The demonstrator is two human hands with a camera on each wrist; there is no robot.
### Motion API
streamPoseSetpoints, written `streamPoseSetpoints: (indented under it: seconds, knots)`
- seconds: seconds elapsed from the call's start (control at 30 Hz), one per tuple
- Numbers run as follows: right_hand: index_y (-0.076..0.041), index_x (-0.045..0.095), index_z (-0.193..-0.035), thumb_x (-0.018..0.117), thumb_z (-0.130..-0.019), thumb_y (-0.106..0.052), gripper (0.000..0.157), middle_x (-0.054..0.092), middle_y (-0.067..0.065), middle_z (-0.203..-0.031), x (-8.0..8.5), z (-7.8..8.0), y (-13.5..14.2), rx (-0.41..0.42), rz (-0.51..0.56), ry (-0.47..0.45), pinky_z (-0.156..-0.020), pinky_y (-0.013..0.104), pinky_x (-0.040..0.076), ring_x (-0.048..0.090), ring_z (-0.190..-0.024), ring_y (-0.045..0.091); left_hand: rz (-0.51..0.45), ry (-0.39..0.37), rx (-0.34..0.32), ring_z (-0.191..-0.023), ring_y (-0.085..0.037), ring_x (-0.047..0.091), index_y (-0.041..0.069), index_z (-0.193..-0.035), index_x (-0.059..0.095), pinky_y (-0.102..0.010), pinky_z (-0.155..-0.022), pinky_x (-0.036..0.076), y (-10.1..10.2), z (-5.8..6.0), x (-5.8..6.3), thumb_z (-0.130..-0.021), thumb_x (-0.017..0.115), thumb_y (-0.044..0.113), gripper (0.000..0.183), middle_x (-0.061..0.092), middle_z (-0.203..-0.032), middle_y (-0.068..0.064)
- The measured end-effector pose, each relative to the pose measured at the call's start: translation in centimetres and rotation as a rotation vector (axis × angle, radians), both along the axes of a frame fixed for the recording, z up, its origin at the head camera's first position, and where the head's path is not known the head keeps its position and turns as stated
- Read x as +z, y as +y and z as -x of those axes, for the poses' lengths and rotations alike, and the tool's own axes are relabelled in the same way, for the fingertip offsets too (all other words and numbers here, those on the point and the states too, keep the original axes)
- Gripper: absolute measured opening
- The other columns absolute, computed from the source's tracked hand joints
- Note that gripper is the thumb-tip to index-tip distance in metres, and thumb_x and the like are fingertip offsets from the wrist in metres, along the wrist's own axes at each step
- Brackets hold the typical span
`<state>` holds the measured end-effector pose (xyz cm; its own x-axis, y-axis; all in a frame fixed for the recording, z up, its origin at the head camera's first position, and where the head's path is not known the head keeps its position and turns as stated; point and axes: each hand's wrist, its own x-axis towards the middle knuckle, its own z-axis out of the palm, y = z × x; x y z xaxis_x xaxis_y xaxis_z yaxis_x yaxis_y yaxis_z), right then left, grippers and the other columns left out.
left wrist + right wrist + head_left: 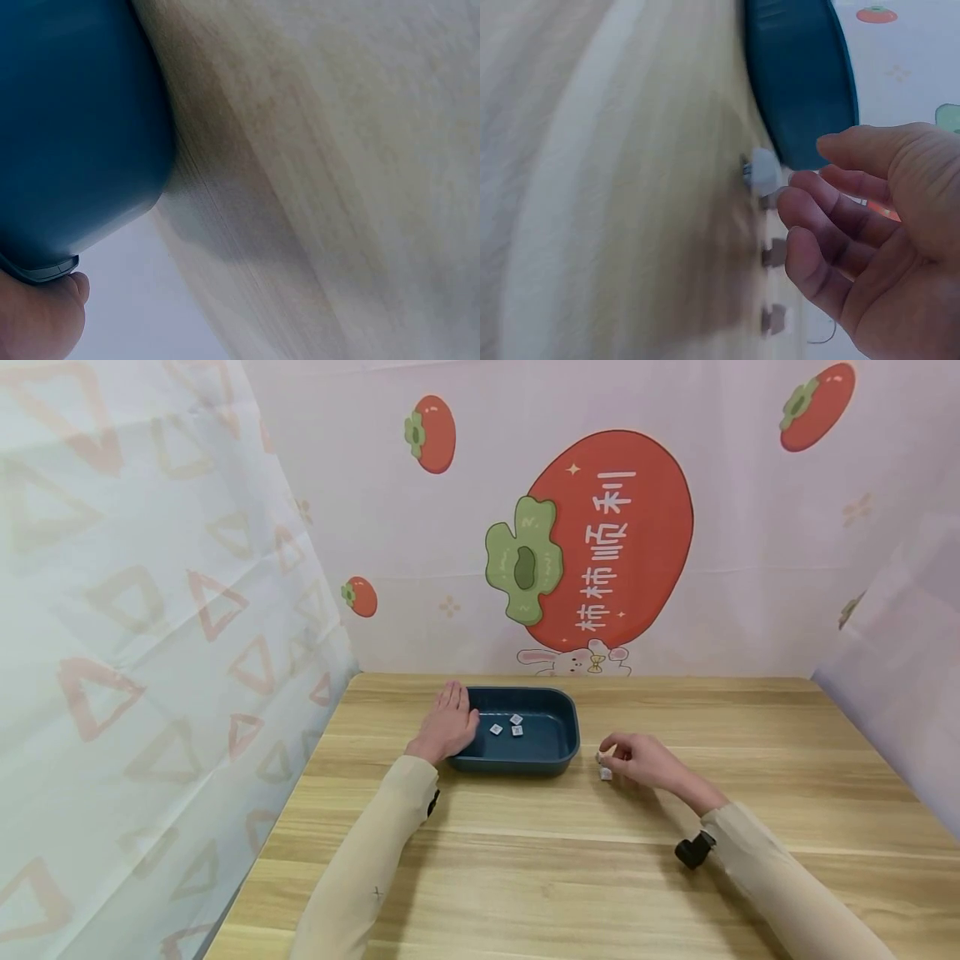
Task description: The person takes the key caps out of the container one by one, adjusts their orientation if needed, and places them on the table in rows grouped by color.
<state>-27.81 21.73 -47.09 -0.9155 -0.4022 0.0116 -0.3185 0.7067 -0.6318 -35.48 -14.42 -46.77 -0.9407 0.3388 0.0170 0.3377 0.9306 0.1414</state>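
The left hand (pixel 447 723), fingers straight, rests against the blue tray (pixel 517 767) holding three white pieces (pixel 517 731); the right hand (pixel 642 761), loosely curved, seems free beside white blocks (pixel 606 774)

Left hand (pixel 444 725) flat, fingers (pixel 452 696) straight; right hand (pixel 647 762) loosely curled, both arms (pixel 371 860) extended forward.

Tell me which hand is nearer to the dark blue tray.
Left. The left hand rests at the left end of the tray, touching it; the right hand is off its right side, apart from it, by small white pieces.
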Motion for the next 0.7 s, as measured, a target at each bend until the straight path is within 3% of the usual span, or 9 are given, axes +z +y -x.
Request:
streamPoseSetpoints:
  seconds: [0.17, 0.7]
  knots:
    - [-0.002, 0.068, -0.109, 0.064, -0.094, -0.018, 0.023, 0.067, 0.004, -0.082, 1.0, 0.6, -0.8, -0.003, 0.008, 0.041, -0.058, 0.025, 0.046, 0.055, -0.07, 0.014, 0.004, 0.001, 0.003, -0.154, -0.032, 0.004, -0.004, -0.155, 0.015, -0.043, -0.126, 0.007, 0.0, 0.1, -0.1, -0.106, 0.022, 0.038, 0.065, 0.006, -0.165, -0.018]
    - [-0.004, 0.066, -0.116, 0.064, -0.094, -0.023, 0.029, 0.067, 0.007, -0.088, 3.4, 1.6, -4.7, 0.008, 0.076, 0.049, -0.056, 0.029, 0.052, 0.064, -0.066, 0.023, -0.008, -0.001, 0.005, -0.154, -0.032, 0.005, -0.004, -0.155, 0.015, -0.043, -0.126, 0.006, 0.0, 0.1, 0.0, -0.105, 0.022, 0.039, 0.066, 0.006, -0.165, -0.018]
